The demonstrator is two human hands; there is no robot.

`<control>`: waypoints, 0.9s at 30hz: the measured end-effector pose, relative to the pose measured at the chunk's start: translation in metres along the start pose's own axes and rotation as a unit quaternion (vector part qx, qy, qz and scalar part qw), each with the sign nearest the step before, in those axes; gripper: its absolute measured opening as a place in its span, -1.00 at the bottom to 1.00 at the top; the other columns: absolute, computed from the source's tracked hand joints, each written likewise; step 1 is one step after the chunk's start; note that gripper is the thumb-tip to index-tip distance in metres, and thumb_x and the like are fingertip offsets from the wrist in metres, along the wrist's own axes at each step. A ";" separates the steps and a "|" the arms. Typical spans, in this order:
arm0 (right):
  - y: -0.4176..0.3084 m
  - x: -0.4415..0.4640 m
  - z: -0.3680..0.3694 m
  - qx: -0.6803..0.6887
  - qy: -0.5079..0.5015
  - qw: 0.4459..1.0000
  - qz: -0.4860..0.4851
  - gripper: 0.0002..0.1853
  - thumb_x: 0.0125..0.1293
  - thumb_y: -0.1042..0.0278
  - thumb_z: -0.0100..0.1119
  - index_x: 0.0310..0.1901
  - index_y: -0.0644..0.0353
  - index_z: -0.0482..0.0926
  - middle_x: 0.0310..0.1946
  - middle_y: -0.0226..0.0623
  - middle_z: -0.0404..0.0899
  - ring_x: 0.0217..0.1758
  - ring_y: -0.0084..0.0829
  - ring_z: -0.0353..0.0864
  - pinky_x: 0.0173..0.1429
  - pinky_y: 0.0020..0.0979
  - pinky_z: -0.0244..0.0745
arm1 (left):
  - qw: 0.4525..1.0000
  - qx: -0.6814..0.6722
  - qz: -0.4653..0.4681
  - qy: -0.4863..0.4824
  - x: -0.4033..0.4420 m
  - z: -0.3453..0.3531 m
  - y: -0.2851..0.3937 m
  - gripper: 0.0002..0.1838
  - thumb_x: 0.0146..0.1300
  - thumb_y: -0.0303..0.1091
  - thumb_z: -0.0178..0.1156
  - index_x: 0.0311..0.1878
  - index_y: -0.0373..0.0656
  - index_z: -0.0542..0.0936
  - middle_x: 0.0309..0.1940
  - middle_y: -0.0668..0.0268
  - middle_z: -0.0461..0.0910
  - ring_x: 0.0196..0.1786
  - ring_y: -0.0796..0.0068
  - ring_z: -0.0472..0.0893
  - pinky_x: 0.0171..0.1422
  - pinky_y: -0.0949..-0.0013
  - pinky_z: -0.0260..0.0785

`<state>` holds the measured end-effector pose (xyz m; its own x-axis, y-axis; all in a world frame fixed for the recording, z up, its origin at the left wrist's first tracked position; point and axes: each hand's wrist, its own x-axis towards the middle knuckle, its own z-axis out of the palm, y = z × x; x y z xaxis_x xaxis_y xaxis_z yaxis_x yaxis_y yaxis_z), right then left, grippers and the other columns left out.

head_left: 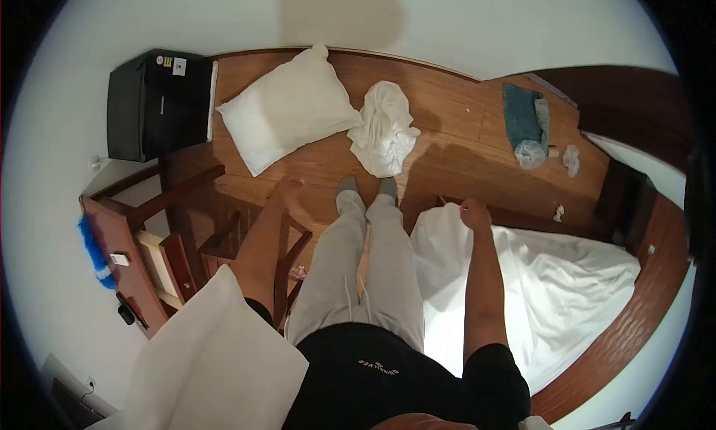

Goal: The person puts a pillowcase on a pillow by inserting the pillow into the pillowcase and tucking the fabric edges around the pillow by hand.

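My left hand (pixel 289 190) hangs low over the wooden floor, between the white pillow (pixel 291 109) and a wooden chair (pixel 287 262). Motion smears its fingers, so their pose is unclear. A large white cloth (pixel 216 348) lies over my left upper arm and shoulder, hiding part of the arm. My right hand (pixel 474 214) is closed in a fist at the near-foot corner of the bed, just over the white sheet (pixel 529 281). Whether a bit of sheet is inside that fist cannot be seen. A crumpled white cloth (pixel 385 128) lies on the floor by my feet, touching the pillow.
A black mini fridge (pixel 175 105) stands at the back left. Below it is a wooden desk (pixel 123 270) with an open drawer (pixel 170 266) and a blue duster (pixel 97 251). A teal folded cloth (pixel 522 117) and plastic wrapping (pixel 570 161) lie on the floor at right.
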<state>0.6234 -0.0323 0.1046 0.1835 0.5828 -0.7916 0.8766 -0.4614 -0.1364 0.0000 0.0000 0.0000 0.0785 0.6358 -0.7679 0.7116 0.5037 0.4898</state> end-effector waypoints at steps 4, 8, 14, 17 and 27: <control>-0.094 0.136 0.067 0.098 0.053 0.992 -0.065 -0.73 0.33 0.18 0.28 -0.13 0.22 0.72 -0.15 0.11 0.73 0.00 -0.02 0.75 0.12 -0.07 0.56 | 0.994 0.047 -0.022 0.096 0.105 -0.044 0.016 -0.53 0.38 0.04 0.28 0.08 -0.19 0.65 0.02 0.05 0.72 0.14 0.10 0.67 0.26 0.15 0.48; -0.129 0.241 0.104 0.120 0.016 0.992 -0.033 -0.67 0.31 0.14 0.31 -0.05 0.22 0.72 -0.09 0.13 0.73 0.06 0.03 0.72 0.19 -0.08 0.55 | 0.979 0.004 -0.087 0.185 0.212 0.003 0.001 -0.28 0.27 0.26 0.36 0.12 -0.27 0.65 0.01 -0.04 0.72 0.16 0.06 0.67 0.28 0.22 0.47; -0.141 0.372 0.170 -0.054 0.003 0.991 -0.120 -0.41 0.24 -0.03 0.40 0.22 0.14 0.64 0.40 0.21 0.41 0.49 0.06 0.39 0.54 -0.16 0.33 | 0.808 -0.421 -0.404 0.086 0.318 0.056 -0.007 0.34 -0.10 0.63 0.41 0.50 -0.32 0.30 0.28 -0.20 0.48 0.29 -0.12 0.50 0.38 -0.07 0.39; -0.138 0.399 0.180 -0.123 -0.020 0.983 -0.135 -0.37 0.21 -0.02 0.44 0.28 0.07 0.61 0.47 0.22 0.32 0.54 0.04 0.33 0.59 -0.20 0.28 | 0.746 -0.533 -0.389 0.087 0.365 0.079 -0.058 0.33 -0.01 0.52 0.47 0.56 -0.30 0.16 0.39 -0.17 0.35 0.27 -0.16 0.46 0.34 -0.23 0.38; -0.142 0.343 0.184 0.191 0.002 0.959 -0.207 -0.78 0.18 0.36 0.53 -0.18 0.22 0.74 -0.45 -0.45 0.65 -0.39 -0.50 0.55 -0.22 -0.41 0.48 | 0.769 -0.528 -0.110 0.343 0.275 0.035 -0.033 -0.45 0.48 -0.14 0.30 0.36 -0.27 0.44 0.21 0.20 0.58 0.21 0.25 0.57 0.19 0.21 0.52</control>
<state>0.4803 0.1099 -0.2571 -0.1435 0.7711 -0.6204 0.6475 -0.4010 -0.6481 0.0227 0.1380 -0.2420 -0.6075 0.4433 -0.6591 -0.3369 0.6076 0.7192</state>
